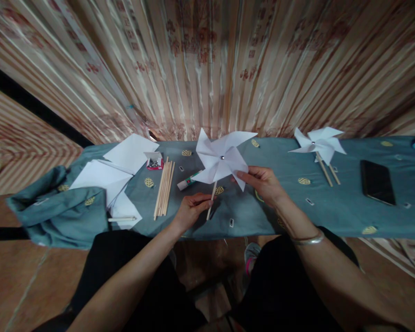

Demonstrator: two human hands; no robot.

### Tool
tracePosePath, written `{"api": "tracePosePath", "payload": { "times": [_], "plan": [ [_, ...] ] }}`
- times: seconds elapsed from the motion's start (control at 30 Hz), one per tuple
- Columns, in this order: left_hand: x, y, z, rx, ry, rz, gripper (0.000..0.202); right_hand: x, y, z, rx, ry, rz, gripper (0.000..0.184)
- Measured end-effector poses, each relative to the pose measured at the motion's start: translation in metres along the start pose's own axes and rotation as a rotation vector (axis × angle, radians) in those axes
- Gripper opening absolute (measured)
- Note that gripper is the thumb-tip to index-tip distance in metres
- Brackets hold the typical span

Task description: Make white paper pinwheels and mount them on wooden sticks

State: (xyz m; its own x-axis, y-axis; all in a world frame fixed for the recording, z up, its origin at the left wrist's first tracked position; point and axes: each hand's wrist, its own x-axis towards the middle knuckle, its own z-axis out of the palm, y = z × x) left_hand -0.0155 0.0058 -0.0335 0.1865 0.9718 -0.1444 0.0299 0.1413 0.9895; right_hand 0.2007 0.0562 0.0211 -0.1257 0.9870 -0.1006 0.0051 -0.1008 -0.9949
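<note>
Pinwheel (218, 165) of white paper stands up over the middle of the cloth (280, 157), held between the person's two hands, its blades facing up with a silver pin (222, 157) at the centre. The left hand (194, 210) is nearly closed, thumb and fingers pinching the stick (213, 192) below the blades; the stick's lower end pokes out beneath the grip. The right hand (261, 182) has thumb and fingers drawn together on the lower right blade, and a metal bangle (309, 239) circles that wrist.

Just left of the blades lies a glue stick (186, 182), tilted on the cloth. Further left, a row of wooden rods (163, 191) lies side by side, with a small red box (155, 162) of pins near their far ends. White paper (102, 177) spreads over the left part of the table, some sheets overlapping, and a slim pale pencil-like thing (122, 219) rests on the nearest piece. To the right, well apart from the hands, lies a second white pinwheel head (321, 142) with two sticks showing under it; whether another head is hidden there cannot be told. Beyond that lies a dark phone (378, 182). A patterned curtain (207, 69) hangs behind the table.
</note>
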Motion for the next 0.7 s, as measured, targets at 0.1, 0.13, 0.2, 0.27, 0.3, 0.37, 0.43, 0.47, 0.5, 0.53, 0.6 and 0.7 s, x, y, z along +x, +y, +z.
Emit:
{"api": "tracePosePath", "payload": {
  "times": [0.1, 0.13, 0.2, 0.27, 0.3, 0.37, 0.43, 0.47, 0.5, 0.53, 0.6, 0.7],
  "plan": [
    [0.0007, -0.0014, -0.0001, 0.001, 0.005, 0.003, 0.028, -0.0009, 0.0012, 0.0028, -0.012, -0.030, -0.008, 0.034],
    [0.0009, -0.0019, -0.0002, -0.002, 0.007, 0.006, 0.027, -0.0013, 0.0014, 0.0034, -0.020, -0.040, -0.009, 0.034],
    [0.0012, -0.0025, -0.0004, -0.011, 0.007, 0.012, 0.025, -0.0019, 0.0013, 0.0039, -0.025, -0.052, -0.010, 0.035],
    [0.0012, -0.0024, -0.0005, -0.023, 0.008, 0.016, 0.023, -0.0023, 0.0005, 0.0037, -0.017, -0.058, -0.004, 0.036],
    [0.0012, -0.0022, -0.0006, -0.026, 0.007, 0.018, 0.022, -0.0024, 0.0001, 0.0033, -0.014, -0.061, -0.003, 0.036],
    [0.0011, -0.0016, -0.0007, -0.028, 0.009, 0.016, 0.021, -0.0023, -0.0006, 0.0023, -0.028, -0.068, -0.008, 0.038],
    [0.0010, -0.0013, -0.0008, -0.027, 0.016, 0.014, 0.021, -0.0017, -0.0006, 0.0014, -0.053, -0.063, -0.029, 0.042],
    [0.0010, -0.0014, -0.0008, -0.026, 0.020, 0.013, 0.021, -0.0014, -0.0004, 0.0011, -0.060, -0.055, -0.038, 0.044],
    [0.0010, -0.0017, -0.0008, -0.027, 0.023, 0.013, 0.022, -0.0012, 0.0000, 0.0009, -0.061, -0.047, -0.041, 0.046],
    [0.0011, -0.0020, -0.0007, -0.027, 0.025, 0.014, 0.022, -0.0011, 0.0003, 0.0010, -0.059, -0.043, -0.039, 0.047],
    [0.0013, -0.0028, -0.0005, -0.027, 0.027, 0.015, 0.024, -0.0014, 0.0008, 0.0019, -0.057, -0.049, -0.022, 0.047],
    [0.0016, -0.0030, -0.0002, -0.019, 0.027, 0.014, 0.026, -0.0034, 0.0014, 0.0051, -0.056, -0.066, -0.007, 0.044]
  ]
}}
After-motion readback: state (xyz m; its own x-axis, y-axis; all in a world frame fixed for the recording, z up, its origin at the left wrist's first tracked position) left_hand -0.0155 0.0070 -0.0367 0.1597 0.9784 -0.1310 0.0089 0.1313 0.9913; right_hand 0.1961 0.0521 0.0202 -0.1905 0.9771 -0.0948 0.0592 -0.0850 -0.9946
